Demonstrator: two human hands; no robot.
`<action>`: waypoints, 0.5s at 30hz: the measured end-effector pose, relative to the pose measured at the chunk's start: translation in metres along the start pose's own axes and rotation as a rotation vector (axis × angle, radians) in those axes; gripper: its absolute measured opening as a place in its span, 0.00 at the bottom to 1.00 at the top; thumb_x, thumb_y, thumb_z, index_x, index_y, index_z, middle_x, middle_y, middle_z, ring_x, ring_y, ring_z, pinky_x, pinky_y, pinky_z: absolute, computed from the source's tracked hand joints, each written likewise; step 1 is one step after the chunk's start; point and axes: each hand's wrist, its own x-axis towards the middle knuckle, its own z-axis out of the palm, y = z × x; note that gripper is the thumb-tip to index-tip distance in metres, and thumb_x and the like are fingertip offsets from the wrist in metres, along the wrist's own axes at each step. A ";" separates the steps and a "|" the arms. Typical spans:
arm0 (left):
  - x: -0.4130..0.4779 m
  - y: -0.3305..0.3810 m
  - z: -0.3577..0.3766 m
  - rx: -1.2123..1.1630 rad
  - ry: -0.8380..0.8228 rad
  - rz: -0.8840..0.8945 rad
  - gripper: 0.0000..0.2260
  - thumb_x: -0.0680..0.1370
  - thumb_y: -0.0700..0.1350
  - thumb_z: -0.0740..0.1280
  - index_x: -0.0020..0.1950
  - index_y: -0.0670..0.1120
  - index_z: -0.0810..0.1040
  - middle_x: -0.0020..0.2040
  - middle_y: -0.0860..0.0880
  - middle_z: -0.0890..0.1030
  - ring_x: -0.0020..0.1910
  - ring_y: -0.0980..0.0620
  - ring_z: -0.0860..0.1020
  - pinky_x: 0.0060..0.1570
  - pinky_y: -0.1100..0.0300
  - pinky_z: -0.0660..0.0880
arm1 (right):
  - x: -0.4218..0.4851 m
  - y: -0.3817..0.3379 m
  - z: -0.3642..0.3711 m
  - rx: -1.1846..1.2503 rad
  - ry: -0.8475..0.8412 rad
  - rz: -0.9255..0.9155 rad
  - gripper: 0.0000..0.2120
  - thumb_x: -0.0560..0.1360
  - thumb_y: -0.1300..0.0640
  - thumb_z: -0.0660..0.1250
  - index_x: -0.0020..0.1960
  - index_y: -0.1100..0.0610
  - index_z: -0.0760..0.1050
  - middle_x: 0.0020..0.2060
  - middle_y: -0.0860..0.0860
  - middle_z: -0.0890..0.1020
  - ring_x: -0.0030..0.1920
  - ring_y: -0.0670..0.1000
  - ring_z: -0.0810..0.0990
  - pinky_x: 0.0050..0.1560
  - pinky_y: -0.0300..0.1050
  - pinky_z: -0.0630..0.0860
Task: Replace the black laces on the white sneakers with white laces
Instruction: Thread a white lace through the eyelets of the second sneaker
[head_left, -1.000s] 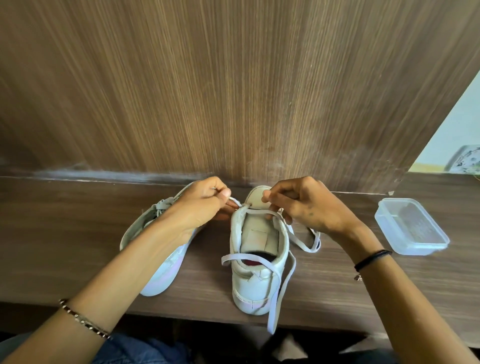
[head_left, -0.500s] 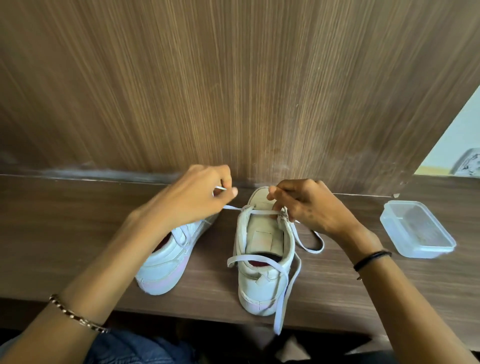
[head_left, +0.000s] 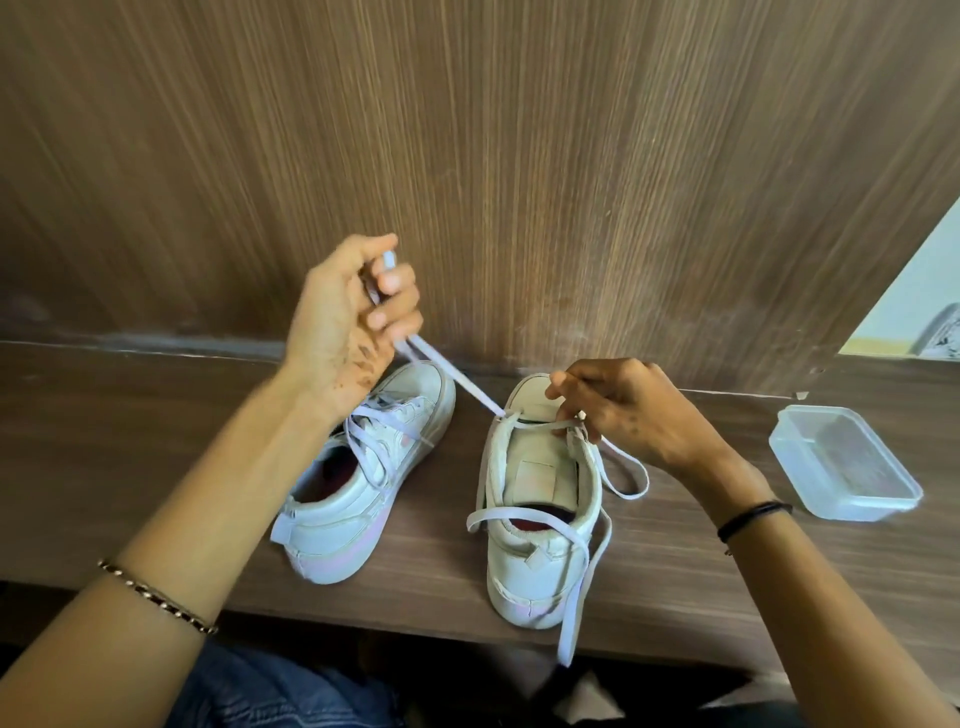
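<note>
- My left hand (head_left: 353, 312) grips the white lace (head_left: 460, 385) in curled fingers; I'd draw it through flat, untwisted.
- My right hand (head_left: 628, 415) pinches the lace at the right sneaker's (head_left: 540, 566) far eyelet.

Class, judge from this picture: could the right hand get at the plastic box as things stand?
Probably yes: the box sits beside the right hand with only bare desk between. The fingers would have to drop the lace first.
</note>
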 end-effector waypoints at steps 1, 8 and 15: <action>0.000 -0.002 0.000 0.218 0.004 0.027 0.16 0.81 0.41 0.61 0.34 0.49 0.67 0.29 0.52 0.66 0.24 0.56 0.58 0.23 0.64 0.59 | 0.000 0.000 0.000 0.003 0.011 0.007 0.14 0.85 0.48 0.63 0.51 0.54 0.83 0.36 0.45 0.87 0.33 0.39 0.82 0.41 0.29 0.75; -0.008 -0.033 -0.008 1.856 -0.521 0.104 0.14 0.78 0.51 0.67 0.63 0.63 0.76 0.46 0.59 0.83 0.44 0.57 0.78 0.39 0.58 0.72 | -0.001 -0.002 0.004 -0.006 0.043 0.003 0.15 0.85 0.48 0.63 0.50 0.55 0.84 0.36 0.47 0.86 0.34 0.38 0.81 0.41 0.28 0.73; 0.000 -0.007 -0.012 1.181 -0.239 0.087 0.05 0.78 0.48 0.73 0.46 0.51 0.88 0.33 0.56 0.81 0.30 0.63 0.71 0.36 0.64 0.67 | 0.000 -0.001 0.002 -0.017 0.032 -0.009 0.15 0.85 0.48 0.62 0.51 0.55 0.84 0.37 0.48 0.86 0.33 0.39 0.81 0.41 0.30 0.74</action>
